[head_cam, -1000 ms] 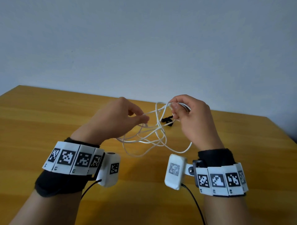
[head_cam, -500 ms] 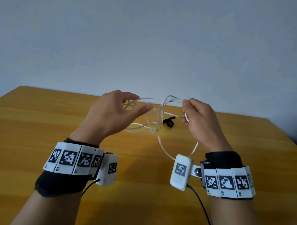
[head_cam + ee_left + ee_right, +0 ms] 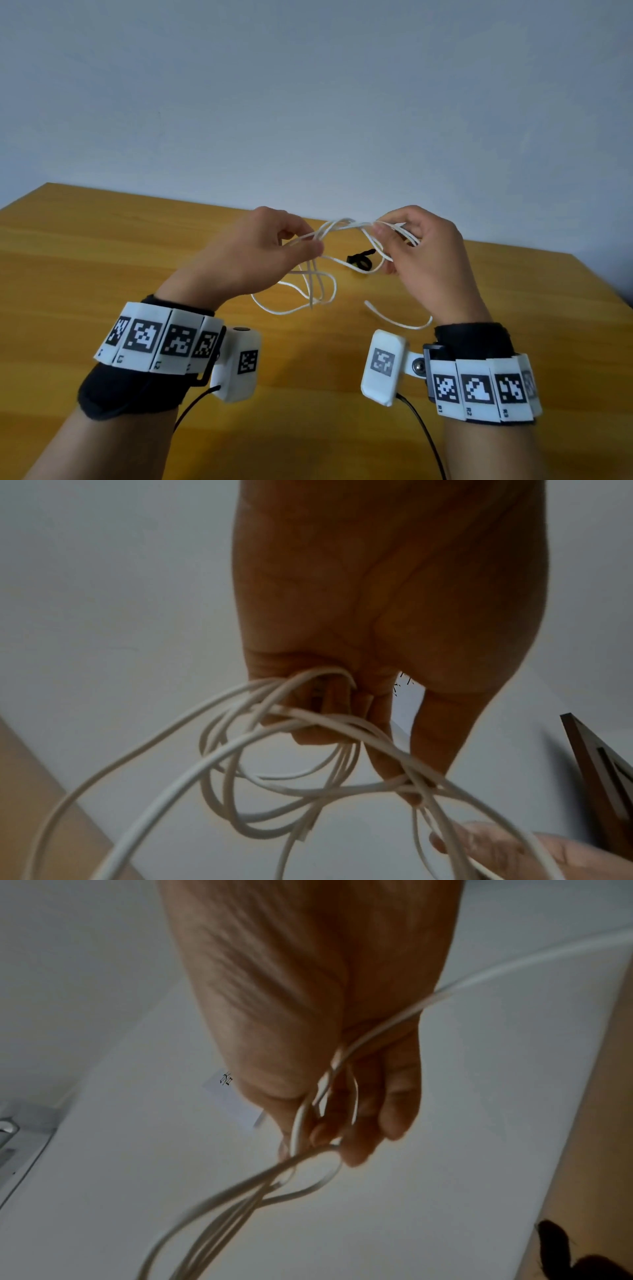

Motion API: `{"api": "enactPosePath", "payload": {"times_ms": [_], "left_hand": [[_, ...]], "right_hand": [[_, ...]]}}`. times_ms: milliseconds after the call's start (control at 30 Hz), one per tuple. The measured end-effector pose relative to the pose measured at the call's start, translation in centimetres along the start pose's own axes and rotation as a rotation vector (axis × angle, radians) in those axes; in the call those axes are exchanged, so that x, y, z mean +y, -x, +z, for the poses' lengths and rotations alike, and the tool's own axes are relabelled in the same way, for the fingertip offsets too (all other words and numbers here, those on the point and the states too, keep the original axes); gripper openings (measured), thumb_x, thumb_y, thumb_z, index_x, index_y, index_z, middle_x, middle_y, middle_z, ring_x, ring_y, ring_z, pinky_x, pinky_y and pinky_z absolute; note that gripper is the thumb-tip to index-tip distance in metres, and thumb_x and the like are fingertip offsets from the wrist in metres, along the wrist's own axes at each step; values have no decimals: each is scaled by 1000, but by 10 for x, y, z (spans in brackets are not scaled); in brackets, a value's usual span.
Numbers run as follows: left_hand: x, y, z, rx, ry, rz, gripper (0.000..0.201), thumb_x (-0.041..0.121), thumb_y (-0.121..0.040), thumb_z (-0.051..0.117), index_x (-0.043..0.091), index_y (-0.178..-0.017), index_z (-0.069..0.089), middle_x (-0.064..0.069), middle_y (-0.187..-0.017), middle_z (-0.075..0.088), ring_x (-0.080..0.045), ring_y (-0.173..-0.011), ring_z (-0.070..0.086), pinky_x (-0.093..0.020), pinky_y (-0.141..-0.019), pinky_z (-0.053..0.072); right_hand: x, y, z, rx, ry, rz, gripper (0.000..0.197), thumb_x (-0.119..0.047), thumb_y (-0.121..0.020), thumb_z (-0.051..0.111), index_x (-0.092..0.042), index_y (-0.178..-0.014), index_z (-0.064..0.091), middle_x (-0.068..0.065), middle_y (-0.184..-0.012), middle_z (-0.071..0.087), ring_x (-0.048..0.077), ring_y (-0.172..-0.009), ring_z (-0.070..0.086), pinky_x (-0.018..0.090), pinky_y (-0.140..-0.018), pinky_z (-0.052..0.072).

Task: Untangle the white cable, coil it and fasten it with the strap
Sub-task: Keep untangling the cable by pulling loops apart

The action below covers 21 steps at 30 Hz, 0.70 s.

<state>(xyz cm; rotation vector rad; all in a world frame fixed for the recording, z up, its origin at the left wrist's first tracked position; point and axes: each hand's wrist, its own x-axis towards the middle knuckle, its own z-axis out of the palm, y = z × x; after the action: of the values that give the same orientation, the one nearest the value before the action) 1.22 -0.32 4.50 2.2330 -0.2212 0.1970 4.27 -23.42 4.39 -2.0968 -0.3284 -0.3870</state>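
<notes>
The thin white cable (image 3: 318,287) hangs tangled in several loops between both raised hands above the wooden table (image 3: 102,260). My left hand (image 3: 274,246) pinches strands with curled fingers; in the left wrist view the loops (image 3: 274,777) wrap round those fingers. My right hand (image 3: 397,240) grips a bundle of strands, seen in the right wrist view as cable (image 3: 318,1104) running through the curled fingers. One loose end (image 3: 394,318) dangles near the right wrist. The small black strap (image 3: 359,260) lies on the table beyond the hands, also visible as a dark strap (image 3: 555,1242) at the lower right.
A plain pale wall (image 3: 308,102) rises behind the table's far edge. The table's right edge (image 3: 609,291) slants close to the right hand. Black wires (image 3: 421,435) trail from the wrist cameras over the near table.
Both hands rose and drew apart, then came closer again; the left hand now pinches strands it had let slip loose, and the hanging loops dropped lower below the hands.
</notes>
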Motion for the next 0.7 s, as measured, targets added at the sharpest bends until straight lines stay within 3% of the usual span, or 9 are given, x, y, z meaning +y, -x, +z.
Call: {"api": "enactPosePath", "payload": {"times_ms": [133,200,300,400,467,533,567,633,700], "left_hand": [[-6,-3,0,50,-16,-15,22,44,-96,61,28,-84,72,22,-51,52,0,-47,45,-30,-57,30],[-6,-4,0,79,-69,-6,22,43,-97,59,28,-84,70,26,-53,53,3,-49,47,-29,-56,29],[-5,-3,-1,94,-134,3,21,40,-97,58,27,-86,69,29,-54,53,4,-52,48,-29,-54,28],[-8,-3,-2,96,-168,4,22,40,-98,56,26,-85,68,27,-56,53,-5,-50,45,-31,-55,30],[-8,-3,-3,71,-144,-5,24,38,-100,53,27,-86,68,25,-57,54,-5,-50,45,-31,-56,31],[-6,-2,-2,47,-129,1,26,34,-103,48,29,-87,68,19,-60,55,3,-54,49,-31,-56,30],[-5,-2,-2,44,-140,10,28,33,-104,46,29,-87,67,16,-62,54,5,-55,50,-30,-56,30],[-2,-1,-1,53,-158,20,30,32,-105,44,27,-86,67,14,-61,51,3,-52,49,-29,-54,29],[-1,-1,0,66,-156,22,31,32,-105,45,27,-85,68,13,-60,50,-2,-50,47,-29,-54,30]], "right_hand": [[-1,-2,-3,-4,-154,68,26,-47,-102,58,-24,-99,71,-12,-81,73,-1,-53,56,26,-63,43],[-3,-3,-5,-26,-266,94,29,-38,-108,51,-21,-103,74,-8,-80,69,1,-50,49,20,-55,39],[-4,-2,-5,-94,-333,91,28,-21,-109,47,-21,-108,75,2,-81,66,10,-52,39,20,-51,36],[-2,-1,-8,-152,-222,-4,24,-20,-106,56,-36,-111,74,-12,-81,74,3,-58,54,18,-63,47],[-1,1,-9,-138,-147,-34,27,-16,-99,69,-41,-109,74,-18,-85,79,3,-74,71,15,-79,53],[0,2,-8,-74,-119,-24,27,-14,-90,79,-40,-99,77,-11,-84,80,10,-76,73,16,-78,52],[0,2,-7,-38,-112,-20,25,-13,-87,82,-37,-95,78,-10,-84,80,6,-76,74,17,-78,54],[1,0,-5,29,-79,-8,20,-13,-83,86,-30,-90,78,-13,-87,79,4,-84,75,19,-78,58],[3,-1,-3,68,-12,21,18,-18,-82,87,-31,-87,75,-11,-86,78,15,-85,74,24,-76,58]]}}
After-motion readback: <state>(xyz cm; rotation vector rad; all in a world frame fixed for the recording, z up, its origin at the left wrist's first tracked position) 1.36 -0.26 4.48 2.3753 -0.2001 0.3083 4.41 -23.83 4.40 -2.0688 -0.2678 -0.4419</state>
